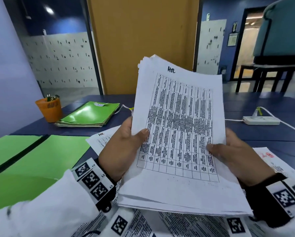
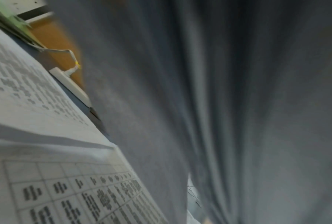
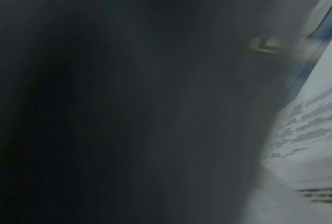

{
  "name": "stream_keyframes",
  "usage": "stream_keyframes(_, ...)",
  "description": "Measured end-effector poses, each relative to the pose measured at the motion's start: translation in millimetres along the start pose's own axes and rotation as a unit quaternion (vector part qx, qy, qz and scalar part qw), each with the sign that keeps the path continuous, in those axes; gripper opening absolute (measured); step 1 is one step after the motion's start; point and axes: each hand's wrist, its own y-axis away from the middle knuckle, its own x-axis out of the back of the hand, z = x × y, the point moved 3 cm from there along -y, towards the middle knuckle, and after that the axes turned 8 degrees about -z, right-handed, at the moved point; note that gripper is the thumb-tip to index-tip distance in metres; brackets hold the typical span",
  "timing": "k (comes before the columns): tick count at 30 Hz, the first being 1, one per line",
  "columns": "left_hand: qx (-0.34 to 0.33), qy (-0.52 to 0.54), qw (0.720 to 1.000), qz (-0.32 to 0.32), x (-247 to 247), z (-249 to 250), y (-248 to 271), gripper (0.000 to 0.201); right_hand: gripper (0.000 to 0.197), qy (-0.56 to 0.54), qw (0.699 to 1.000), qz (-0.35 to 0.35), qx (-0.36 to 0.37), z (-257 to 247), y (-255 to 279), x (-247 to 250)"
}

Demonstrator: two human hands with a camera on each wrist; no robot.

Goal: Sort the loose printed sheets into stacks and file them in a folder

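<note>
You hold the sheaf of printed sheets [image 1: 177, 134] tilted up off the desk [image 1: 245, 106] at centre view, left hand [image 1: 122, 147] at its 9 o'clock edge and right hand [image 1: 235, 156] at its 3 o'clock edge, each grip grasping it with the thumb on the table-printed top page marked "HR". Judged step: sorting, reading the top page to choose its stack. Next, likely lay it on the matching "HR" sheet [image 1: 102, 139] at 9 o'clock of the sheaf, or file into the open green folder [image 1: 40, 156] at 8 o'clock; keep the edges squared.
</note>
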Motion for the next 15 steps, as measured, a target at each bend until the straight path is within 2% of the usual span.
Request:
stream_keyframes(3,-0.035,-0.043,0.998,-0.015,-5.5,8.9,5.9,0.04,0.042,-0.015,0.999,-0.002,-0.045,3.0,-2.2,-2.7)
stream_keyframes(7,-0.07,-0.064,0.995,-0.023,-6.5,22.0,9.6,0.033,0.065,-0.066,0.996,0.011,-0.056,6.7,-3.8,-0.8)
stream_keyframes(10,-0.081,-0.062,0.995,-0.015,-7.1,28.2,12.6,0.034,0.052,-0.046,0.998,0.029,-0.034,4.1,-4.1,-0.4)
stream_keyframes(12,-0.076,-0.047,0.996,-0.014,-7.7,30.0,14.4,0.035,0.045,-0.076,0.996,0.038,-0.035,-1.4,-3.1,-2.3)
stream_keyframes(15,-0.048,-0.021,0.998,-0.021,-7.4,25.0,14.2,0.038,0.026,-0.179,0.979,0.02,-0.101,-6.1,2.6,-7.7)
